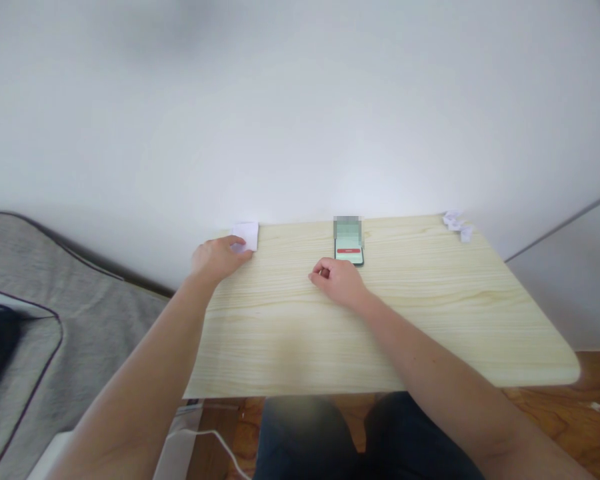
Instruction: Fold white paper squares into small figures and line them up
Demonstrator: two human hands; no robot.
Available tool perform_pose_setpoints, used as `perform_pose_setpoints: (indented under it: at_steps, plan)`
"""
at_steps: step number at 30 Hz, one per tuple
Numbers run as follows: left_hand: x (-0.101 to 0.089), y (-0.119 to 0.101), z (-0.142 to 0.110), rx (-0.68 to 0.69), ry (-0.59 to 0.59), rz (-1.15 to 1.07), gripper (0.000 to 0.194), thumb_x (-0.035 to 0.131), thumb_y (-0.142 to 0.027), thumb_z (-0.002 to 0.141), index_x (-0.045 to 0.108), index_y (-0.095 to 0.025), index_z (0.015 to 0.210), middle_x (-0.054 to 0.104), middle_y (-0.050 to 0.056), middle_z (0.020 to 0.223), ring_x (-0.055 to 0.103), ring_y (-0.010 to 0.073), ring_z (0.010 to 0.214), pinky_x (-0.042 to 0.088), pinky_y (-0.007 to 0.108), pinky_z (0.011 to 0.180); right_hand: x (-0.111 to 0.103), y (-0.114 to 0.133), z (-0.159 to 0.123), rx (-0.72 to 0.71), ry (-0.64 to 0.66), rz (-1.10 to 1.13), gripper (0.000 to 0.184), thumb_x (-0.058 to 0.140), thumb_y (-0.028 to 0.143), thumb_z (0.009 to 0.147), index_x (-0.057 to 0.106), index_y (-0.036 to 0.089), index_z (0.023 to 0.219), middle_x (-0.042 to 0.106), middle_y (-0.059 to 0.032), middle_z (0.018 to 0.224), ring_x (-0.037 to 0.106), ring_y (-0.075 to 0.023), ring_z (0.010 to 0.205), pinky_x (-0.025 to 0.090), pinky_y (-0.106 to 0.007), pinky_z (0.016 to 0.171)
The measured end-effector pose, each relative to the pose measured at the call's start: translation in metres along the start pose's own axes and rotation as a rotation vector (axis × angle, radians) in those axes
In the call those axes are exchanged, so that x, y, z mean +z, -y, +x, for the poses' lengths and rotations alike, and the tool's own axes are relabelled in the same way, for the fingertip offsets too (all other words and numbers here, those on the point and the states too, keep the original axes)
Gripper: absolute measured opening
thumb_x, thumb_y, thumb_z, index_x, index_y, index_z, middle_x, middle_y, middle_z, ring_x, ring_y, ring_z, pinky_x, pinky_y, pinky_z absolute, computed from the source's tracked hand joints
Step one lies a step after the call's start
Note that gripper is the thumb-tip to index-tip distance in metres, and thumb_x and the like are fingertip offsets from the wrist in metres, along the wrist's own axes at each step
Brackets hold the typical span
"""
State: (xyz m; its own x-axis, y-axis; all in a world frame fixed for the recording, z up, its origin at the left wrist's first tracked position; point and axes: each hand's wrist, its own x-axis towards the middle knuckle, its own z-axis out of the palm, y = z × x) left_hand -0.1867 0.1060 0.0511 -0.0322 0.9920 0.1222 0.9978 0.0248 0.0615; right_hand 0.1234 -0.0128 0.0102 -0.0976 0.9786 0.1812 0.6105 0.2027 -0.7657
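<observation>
At the table's back left corner lies a square of white paper [249,233], possibly a small stack. My left hand [217,259] rests on its near left part, with a fingertip on the top and the thumb along the near edge, closed around that edge. My right hand [339,280] is near the middle of the table, fingers curled in with the thumb by the fingertips and nothing visible in them. Just beyond it a phone [349,259] lies face up, its screen lit green with a red bar and its upper part blurred out.
Several crumpled bits of white paper [458,225] lie at the back right corner of the light wooden table [290,340]. A white wall [300,120] runs along the back edge. On the left is a grey cushioned surface [105,320]. A white cable [215,437] hangs below the table.
</observation>
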Motion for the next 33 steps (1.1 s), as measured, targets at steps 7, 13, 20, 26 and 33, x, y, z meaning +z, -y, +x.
perform_pose_setpoints:
  at_steps: [7,13,20,26,33]
  plan:
    - [0.003,-0.002,-0.008,-0.001,-0.036,0.015,0.054,0.058,-0.065,0.082,0.072,-0.036,0.125,0.077,0.009,0.112,0.070,0.0373,0.108,0.052,0.046,0.091,0.001,0.001,0.001,-0.004,-0.006,-0.009,0.017,0.067,0.040,0.089,0.072,0.025,0.082,0.074,0.0007,0.076,0.063,-0.0154,0.069,0.038,-0.027,0.061]
    - [0.002,-0.005,-0.013,-0.032,-0.032,-0.005,0.056,0.058,-0.063,0.082,0.070,-0.034,0.128,0.077,0.010,0.117,0.069,0.0358,0.109,0.051,0.044,0.094,0.003,0.001,0.001,0.000,-0.014,-0.005,0.016,0.068,0.039,0.088,0.072,0.026,0.081,0.074,0.0009,0.076,0.063,-0.0159,0.068,0.038,-0.027,0.060]
    - [0.000,0.006,0.004,-0.109,0.030,-0.225,0.050,0.072,-0.054,0.074,0.077,-0.032,0.118,0.074,0.007,0.125,0.069,0.0334,0.111,0.052,0.042,0.093,0.003,0.000,0.002,0.003,-0.011,-0.001,0.015,0.067,0.038,0.087,0.072,0.026,0.081,0.074,0.0014,0.075,0.063,-0.0158,0.068,0.037,-0.027,0.060]
    - [-0.011,0.007,0.023,-0.097,0.113,-0.270,0.032,0.078,-0.040,0.066,0.083,-0.029,0.096,0.080,0.002,0.111,0.073,0.0273,0.102,0.055,0.033,0.086,0.003,-0.001,0.000,0.000,-0.009,0.004,0.014,0.066,0.038,0.087,0.071,0.026,0.081,0.073,0.0017,0.075,0.062,-0.0158,0.068,0.036,-0.027,0.059]
    - [-0.011,0.007,0.022,-0.085,0.106,-0.226,0.053,0.081,-0.054,0.065,0.080,-0.029,0.111,0.079,0.007,0.112,0.071,0.0319,0.105,0.053,0.041,0.091,0.003,0.001,0.001,-0.004,-0.010,0.000,0.014,0.066,0.038,0.087,0.071,0.026,0.081,0.073,0.0022,0.075,0.062,-0.0153,0.068,0.036,-0.027,0.060]
